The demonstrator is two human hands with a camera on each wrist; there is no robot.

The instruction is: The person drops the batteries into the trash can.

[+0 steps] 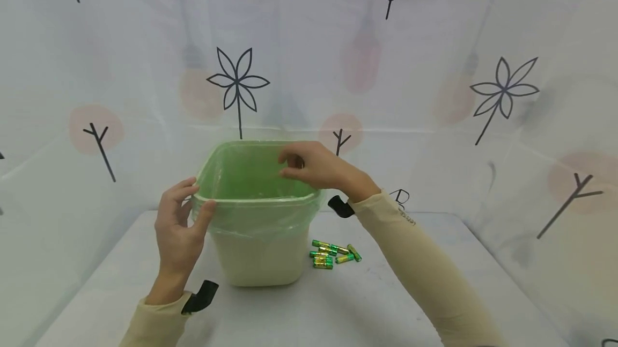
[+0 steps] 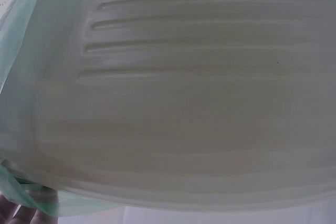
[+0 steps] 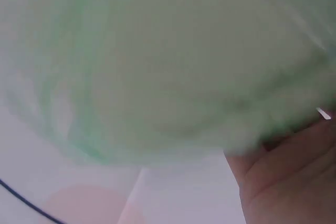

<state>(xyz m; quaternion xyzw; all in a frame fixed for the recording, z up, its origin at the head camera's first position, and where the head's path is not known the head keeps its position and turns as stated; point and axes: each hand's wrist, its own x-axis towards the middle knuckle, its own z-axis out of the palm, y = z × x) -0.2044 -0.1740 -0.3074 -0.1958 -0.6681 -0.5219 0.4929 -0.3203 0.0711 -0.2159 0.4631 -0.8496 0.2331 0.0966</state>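
A cream plastic trash bin (image 1: 263, 261) stands upright, lined with a translucent green trash bag (image 1: 260, 218) folded down over its rim. My left hand (image 1: 178, 229) holds the bin's front left corner, thumb on the front rim and fingers along the left side. In the left wrist view the bin's ribbed wall (image 2: 199, 98) fills most of the frame, with fingertips (image 2: 23, 214) beside the bag's edge. Above the bin's right rim, my right hand (image 1: 314, 164) reaches over the opening, fingers loosely bent and thumb apart from them. The right wrist view is blurred, showing that hand close to the bag.
Several green and gold batteries (image 1: 330, 255) lie in a loose group on the white table (image 1: 386, 304), just right of the bin. A patterned white curtain (image 1: 299, 25) hangs behind and along both sides. Each sleeve carries a black wrist mount (image 1: 340, 206).
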